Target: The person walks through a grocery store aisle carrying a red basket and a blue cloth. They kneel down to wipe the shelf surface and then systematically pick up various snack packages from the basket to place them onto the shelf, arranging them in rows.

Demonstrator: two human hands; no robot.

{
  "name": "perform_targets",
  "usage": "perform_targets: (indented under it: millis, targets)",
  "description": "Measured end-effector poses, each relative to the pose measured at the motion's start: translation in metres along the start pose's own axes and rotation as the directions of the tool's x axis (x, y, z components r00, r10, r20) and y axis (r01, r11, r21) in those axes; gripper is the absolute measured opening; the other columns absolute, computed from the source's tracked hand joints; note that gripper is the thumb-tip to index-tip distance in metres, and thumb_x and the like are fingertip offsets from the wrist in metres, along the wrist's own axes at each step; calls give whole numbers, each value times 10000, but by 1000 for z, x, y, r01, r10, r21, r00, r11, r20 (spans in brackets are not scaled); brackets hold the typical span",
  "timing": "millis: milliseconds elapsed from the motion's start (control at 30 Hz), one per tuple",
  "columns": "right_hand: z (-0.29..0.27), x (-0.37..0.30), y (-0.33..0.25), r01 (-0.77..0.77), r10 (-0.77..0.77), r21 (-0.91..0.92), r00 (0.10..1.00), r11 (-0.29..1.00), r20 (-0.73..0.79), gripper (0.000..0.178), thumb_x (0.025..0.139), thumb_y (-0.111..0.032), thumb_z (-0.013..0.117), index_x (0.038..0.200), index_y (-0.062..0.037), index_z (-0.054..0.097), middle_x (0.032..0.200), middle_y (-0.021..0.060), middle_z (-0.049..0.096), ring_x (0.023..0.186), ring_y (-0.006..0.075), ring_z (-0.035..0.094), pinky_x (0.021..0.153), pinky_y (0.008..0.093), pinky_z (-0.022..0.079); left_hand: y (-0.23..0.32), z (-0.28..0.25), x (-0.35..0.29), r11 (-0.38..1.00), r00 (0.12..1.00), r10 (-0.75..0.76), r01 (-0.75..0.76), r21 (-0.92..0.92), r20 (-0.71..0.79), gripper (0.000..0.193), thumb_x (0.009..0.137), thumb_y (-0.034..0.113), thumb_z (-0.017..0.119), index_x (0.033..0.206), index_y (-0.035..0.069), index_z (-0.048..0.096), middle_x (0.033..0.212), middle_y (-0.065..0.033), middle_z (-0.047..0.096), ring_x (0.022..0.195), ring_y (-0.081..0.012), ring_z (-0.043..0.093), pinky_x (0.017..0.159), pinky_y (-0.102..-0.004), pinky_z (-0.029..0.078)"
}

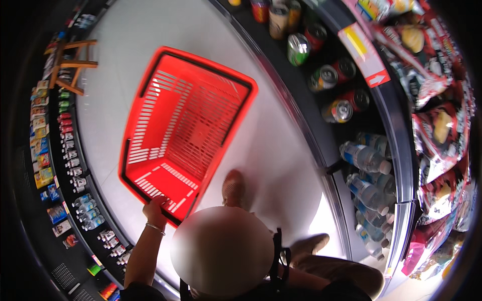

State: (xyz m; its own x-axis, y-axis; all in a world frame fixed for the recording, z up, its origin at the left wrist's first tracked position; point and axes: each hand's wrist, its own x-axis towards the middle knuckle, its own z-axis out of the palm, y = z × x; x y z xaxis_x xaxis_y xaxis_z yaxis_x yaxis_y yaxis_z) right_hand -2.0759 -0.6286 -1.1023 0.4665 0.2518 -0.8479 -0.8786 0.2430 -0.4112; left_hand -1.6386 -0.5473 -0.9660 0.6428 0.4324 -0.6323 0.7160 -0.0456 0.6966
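Observation:
My left hand (155, 209) grips the near rim of an empty red plastic shopping basket (150, 125), which hangs over a pale floor. A thin bracelet circles that wrist. My right hand is not visible; only the upper arm shows at the lower right. To my right a shelf holds drink cans (331, 75) and clear water bottles (366, 158), well away from the basket. One of my shoes (234, 186) shows just right of the basket's near corner.
Snack bags (442, 125) hang on the far right above the bottles. Along the left runs a low shelf of small bottles (75, 170) and packets. A wooden stool (70, 62) stands at the far left end of the aisle.

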Motion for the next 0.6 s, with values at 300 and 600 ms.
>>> perform_targets:
  millis: [300, 600]
  targets:
    - [-37, -7, -26, 109, -198, -497, 972, 861, -130, 334, 834, -241, 644, 1141, -110, 659, 958, 103, 685, 870, 272, 666, 752, 396, 536, -10, -9, 7, 978, 975, 201, -193, -84, 93, 315, 691, -127, 615, 1004, -105, 583, 913, -173, 643, 724, -286, 643, 614, -370, 571]
    - [-40, -98, -68, 58, -293, -736, 936, 675, -195, 317, 827, -241, 646, 1118, -121, 681, 966, 119, 690, 883, 294, 669, 767, 411, 536, 2, 7, 50, 960, 926, 279, -268, -79, 253, 204, 773, -136, 561, 937, -17, 583, 805, -142, 631, 531, -191, 561, 388, -338, 422]
